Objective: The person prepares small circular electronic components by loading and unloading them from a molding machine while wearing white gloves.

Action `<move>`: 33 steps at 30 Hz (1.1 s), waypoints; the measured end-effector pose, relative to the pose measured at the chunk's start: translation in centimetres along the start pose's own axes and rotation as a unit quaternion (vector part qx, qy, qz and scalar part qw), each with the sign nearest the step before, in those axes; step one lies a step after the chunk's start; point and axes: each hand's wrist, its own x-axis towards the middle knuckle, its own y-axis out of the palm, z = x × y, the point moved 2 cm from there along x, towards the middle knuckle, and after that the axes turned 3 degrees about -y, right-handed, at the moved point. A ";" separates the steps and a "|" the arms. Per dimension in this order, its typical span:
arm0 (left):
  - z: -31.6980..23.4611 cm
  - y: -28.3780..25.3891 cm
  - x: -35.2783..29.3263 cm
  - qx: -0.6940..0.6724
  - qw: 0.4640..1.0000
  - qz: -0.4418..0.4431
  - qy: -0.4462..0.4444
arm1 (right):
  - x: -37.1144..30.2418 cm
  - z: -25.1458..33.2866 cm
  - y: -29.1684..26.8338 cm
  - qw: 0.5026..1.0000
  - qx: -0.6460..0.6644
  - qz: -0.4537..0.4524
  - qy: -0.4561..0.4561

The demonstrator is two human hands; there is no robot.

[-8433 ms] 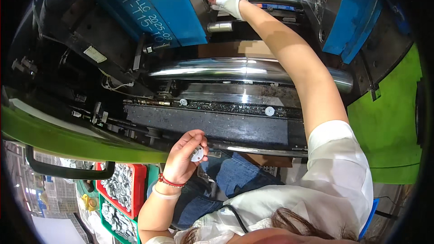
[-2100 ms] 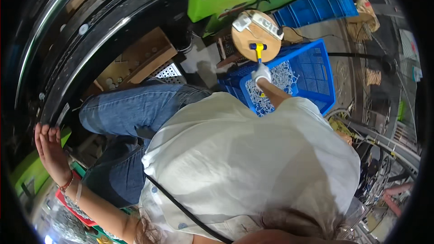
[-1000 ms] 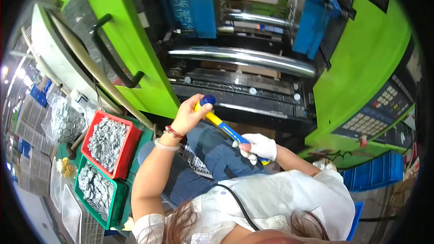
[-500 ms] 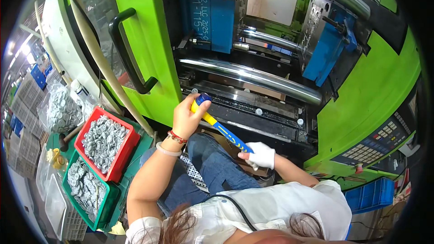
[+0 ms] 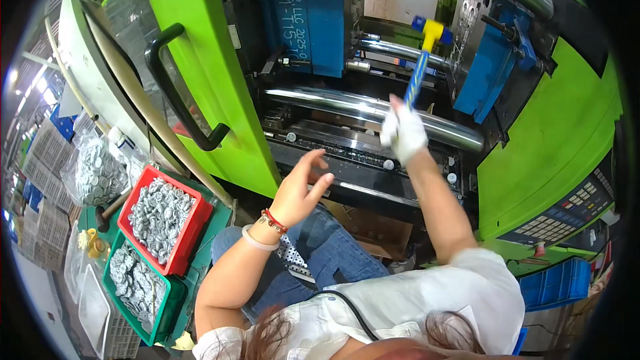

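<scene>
My gloved right hand (image 5: 405,135) is wrapped round the handle of a mallet (image 5: 418,75) with a yellow and blue head and a blue handle. It reaches over the lower polished steel bar (image 5: 320,103), and the mallet head stands up between the two blue mold halves, closer to the right one (image 5: 485,73). The left blue mold half (image 5: 310,20) is at the far side. My bare left hand (image 5: 303,187) hovers above my lap with fingers apart, holding nothing. Small pale round pieces (image 5: 389,165) lie on the machine ledge below the bar.
On the left, a red tray (image 5: 179,261) and a green tray (image 5: 163,320) hold many grey round parts. A clear bag of similar parts (image 5: 100,173) stands behind them. The green machine door (image 5: 193,60) has a black handle (image 5: 160,87). A keypad panel (image 5: 560,210) is at right.
The mallet has swung up and away from my lap into the gap between the mold halves, carried by my right hand. My left hand has let go of its head and drawn back.
</scene>
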 end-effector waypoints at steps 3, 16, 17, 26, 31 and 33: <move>0.3 0.6 0.4 0.022 0.999 0.043 0.011 | 8.2 1.9 1.8 0.998 0.002 0.066 0.025; -1.0 -1.3 -0.8 0.040 0.999 0.027 0.018 | 19.9 4.7 7.5 0.979 0.089 -0.096 -0.159; -1.0 -1.4 -0.8 0.055 0.998 0.033 0.015 | 20.2 3.4 8.2 0.986 0.054 -0.100 -0.118; -1.6 -1.1 -1.1 0.076 0.995 0.065 0.028 | 18.5 3.4 6.7 0.992 -0.032 -0.075 -0.096; -1.4 -1.1 -0.6 0.085 0.994 0.067 0.029 | 19.5 2.2 7.9 0.992 -0.048 -0.109 -0.052; -0.9 -1.0 -0.3 0.083 0.995 0.059 0.015 | 18.2 -0.2 9.4 0.984 -0.175 -0.023 -0.006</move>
